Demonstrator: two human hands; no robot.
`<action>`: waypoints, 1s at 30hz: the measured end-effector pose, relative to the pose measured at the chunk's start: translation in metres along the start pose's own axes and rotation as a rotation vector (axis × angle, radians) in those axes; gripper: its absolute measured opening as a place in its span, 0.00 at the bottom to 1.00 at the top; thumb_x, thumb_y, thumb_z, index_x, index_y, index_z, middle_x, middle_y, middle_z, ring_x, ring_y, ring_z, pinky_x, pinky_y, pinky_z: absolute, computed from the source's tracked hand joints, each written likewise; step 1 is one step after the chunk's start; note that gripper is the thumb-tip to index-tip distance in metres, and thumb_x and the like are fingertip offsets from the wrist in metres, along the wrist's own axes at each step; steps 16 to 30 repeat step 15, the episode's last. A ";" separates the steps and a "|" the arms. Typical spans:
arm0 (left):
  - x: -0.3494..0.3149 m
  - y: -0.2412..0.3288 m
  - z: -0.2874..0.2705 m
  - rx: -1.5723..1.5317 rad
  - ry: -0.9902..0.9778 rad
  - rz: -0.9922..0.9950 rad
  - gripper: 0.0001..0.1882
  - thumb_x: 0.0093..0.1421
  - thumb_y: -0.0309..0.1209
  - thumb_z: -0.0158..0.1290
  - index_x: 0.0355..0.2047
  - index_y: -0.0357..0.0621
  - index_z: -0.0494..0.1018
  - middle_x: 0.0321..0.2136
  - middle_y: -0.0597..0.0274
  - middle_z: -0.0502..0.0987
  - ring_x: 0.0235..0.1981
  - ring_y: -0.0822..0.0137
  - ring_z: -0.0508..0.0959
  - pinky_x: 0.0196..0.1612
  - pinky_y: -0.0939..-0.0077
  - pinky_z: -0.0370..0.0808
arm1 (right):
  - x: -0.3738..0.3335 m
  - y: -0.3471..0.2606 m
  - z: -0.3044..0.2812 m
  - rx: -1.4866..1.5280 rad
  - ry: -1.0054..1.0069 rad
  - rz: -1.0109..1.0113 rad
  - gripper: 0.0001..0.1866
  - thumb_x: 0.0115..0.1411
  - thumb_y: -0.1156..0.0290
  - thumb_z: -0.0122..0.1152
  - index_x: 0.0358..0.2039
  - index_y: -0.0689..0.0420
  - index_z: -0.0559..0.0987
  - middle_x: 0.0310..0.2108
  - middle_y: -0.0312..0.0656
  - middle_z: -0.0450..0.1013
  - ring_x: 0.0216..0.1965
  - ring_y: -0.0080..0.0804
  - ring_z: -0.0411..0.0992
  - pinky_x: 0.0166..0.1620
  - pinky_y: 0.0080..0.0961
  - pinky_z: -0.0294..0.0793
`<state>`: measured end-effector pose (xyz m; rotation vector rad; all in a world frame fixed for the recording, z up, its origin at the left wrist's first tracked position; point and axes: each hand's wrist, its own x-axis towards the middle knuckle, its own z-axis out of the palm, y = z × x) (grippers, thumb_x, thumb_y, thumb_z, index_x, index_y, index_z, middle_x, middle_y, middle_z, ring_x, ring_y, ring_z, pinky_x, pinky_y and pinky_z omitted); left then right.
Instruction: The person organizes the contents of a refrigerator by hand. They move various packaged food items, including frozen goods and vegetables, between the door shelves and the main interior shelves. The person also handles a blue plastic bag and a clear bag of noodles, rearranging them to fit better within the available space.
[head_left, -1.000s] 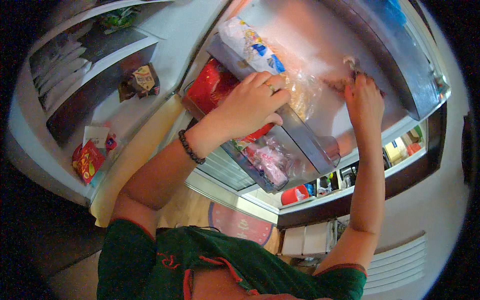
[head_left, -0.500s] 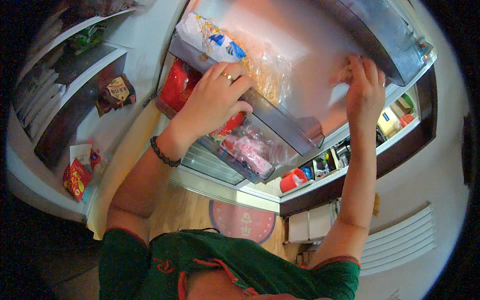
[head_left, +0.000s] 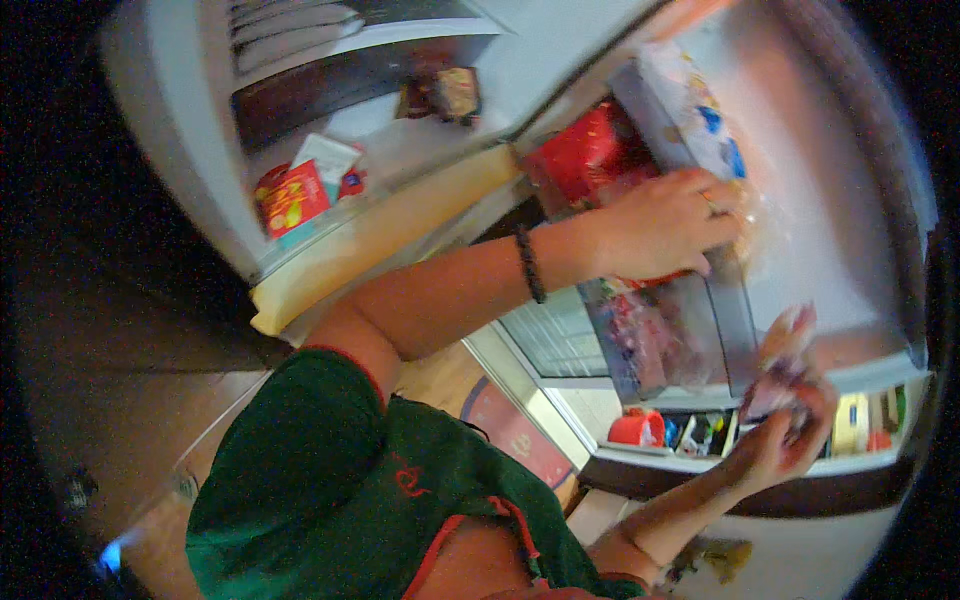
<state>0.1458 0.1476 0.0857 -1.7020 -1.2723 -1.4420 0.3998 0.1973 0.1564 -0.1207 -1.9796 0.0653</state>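
Note:
My left hand (head_left: 665, 225), with a dark bead bracelet on the wrist, rests on the front edge of a clear freezer drawer (head_left: 735, 320) and on the bagged food inside it. The drawer holds a red package (head_left: 585, 155), a white and blue bag (head_left: 700, 125) and a pinkish wrapped pack (head_left: 640, 335). My right hand (head_left: 785, 415) is lower right, below the drawer's corner, closed around a small clear-wrapped packet (head_left: 785, 365) that is blurred.
The open freezer door (head_left: 330, 130) at upper left carries shelves with a red and yellow packet (head_left: 290, 195) and a dark snack pack (head_left: 445, 95). Lower door bins hold a red tub (head_left: 635, 430) and small jars. A wooden floor with a red round mat (head_left: 505, 425) lies below.
The view has swung and the drawer now sits to the right. My right hand has come down out of the freezer compartment holding a small packet. My left hand stays on the drawer.

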 end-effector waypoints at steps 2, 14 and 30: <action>-0.006 -0.004 0.002 -0.065 0.037 0.050 0.24 0.47 0.29 0.60 0.46 0.45 0.69 0.50 0.53 0.69 0.56 0.52 0.65 0.57 0.55 0.62 | -0.028 -0.020 0.040 0.268 -0.091 -0.035 0.12 0.41 0.78 0.49 0.30 0.60 0.72 0.32 0.47 0.71 0.37 0.39 0.69 0.46 0.37 0.70; -0.183 0.000 -0.119 0.420 -0.030 -0.666 0.11 0.56 0.27 0.53 0.41 0.44 0.72 0.45 0.51 0.72 0.48 0.52 0.71 0.54 0.57 0.66 | -0.076 -0.006 0.247 1.036 -0.625 0.778 0.07 0.51 0.71 0.60 0.28 0.58 0.71 0.34 0.39 0.68 0.38 0.25 0.65 0.41 0.21 0.63; -0.186 0.004 -0.124 0.448 -0.025 -0.681 0.11 0.56 0.27 0.53 0.41 0.44 0.72 0.45 0.51 0.72 0.48 0.52 0.71 0.54 0.57 0.66 | -0.067 -0.015 0.252 0.958 -0.671 0.706 0.07 0.52 0.71 0.60 0.29 0.58 0.72 0.34 0.38 0.68 0.38 0.26 0.64 0.42 0.21 0.63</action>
